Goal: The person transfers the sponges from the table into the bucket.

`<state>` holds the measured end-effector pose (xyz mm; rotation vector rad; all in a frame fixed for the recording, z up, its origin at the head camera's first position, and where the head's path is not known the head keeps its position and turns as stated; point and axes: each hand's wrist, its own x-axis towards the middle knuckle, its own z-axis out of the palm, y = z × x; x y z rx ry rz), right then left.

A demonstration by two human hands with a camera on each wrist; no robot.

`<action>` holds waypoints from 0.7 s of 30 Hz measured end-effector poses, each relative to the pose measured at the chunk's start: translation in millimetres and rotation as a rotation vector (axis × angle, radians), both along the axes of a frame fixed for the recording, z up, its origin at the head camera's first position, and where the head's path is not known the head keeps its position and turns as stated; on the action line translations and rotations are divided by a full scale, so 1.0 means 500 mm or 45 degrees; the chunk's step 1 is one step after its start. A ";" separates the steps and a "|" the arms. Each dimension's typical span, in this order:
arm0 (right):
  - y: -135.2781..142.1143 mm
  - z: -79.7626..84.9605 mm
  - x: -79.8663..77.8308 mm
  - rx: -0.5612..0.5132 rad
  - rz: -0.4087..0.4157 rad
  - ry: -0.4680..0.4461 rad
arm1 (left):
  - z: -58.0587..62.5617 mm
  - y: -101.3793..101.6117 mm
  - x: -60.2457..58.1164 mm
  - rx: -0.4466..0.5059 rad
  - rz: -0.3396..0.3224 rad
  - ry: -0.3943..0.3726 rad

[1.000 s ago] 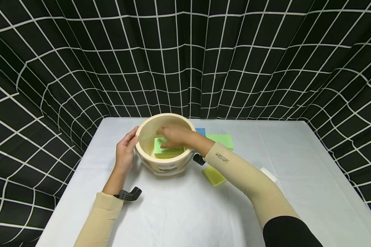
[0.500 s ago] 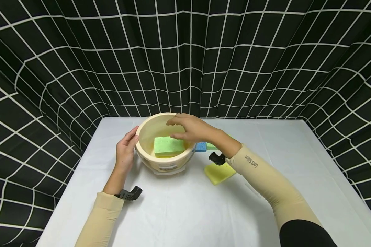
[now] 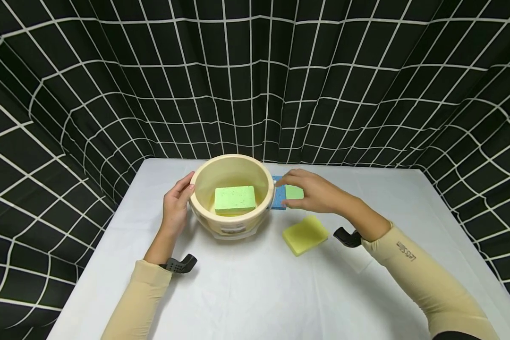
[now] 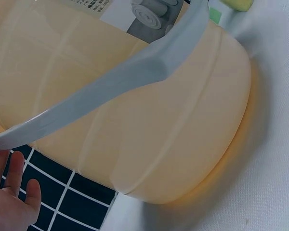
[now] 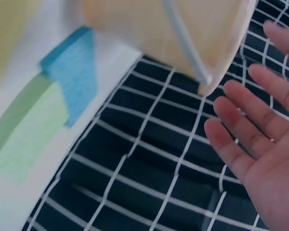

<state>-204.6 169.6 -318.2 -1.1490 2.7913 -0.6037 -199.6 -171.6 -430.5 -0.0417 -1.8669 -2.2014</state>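
A cream plastic bucket (image 3: 208, 220) with a grey handle (image 4: 111, 79) stands left of centre on the table, a light green sponge (image 3: 235, 198) at its bottom. My left hand (image 3: 176, 203) touches the bucket's left rim with thumb and fingertips; in the left wrist view its lower fingers (image 4: 33, 190) are extended beside the handle. To the bucket's right, my right hand (image 3: 316, 191) hovers with thumb and fingers spread, holding nothing. In the head view it partly covers a blue sponge (image 3: 277, 202) and another green sponge (image 3: 294, 191).
A yellow sponge (image 3: 305, 235) lies in front of the blue and green ones, right of the bucket. White cloth covers the table (image 3: 246, 293). Black curtains (image 3: 255, 85) with a white grid hang at the back and both sides.
My right hand has come up out of the bucket and moved right, leaving the green sponge at the bottom. My left hand stays at the rim.
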 end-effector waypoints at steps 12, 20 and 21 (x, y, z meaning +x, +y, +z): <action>0.098 -0.037 0.046 0.128 -0.077 -0.040 | 0.003 0.001 -0.004 -0.004 0.009 0.013; 0.160 -0.073 0.069 0.200 -0.129 -0.101 | 0.003 0.002 0.000 0.009 0.009 -0.017; 0.166 -0.077 0.072 0.201 -0.130 -0.118 | 0.003 0.002 0.000 0.009 0.009 -0.018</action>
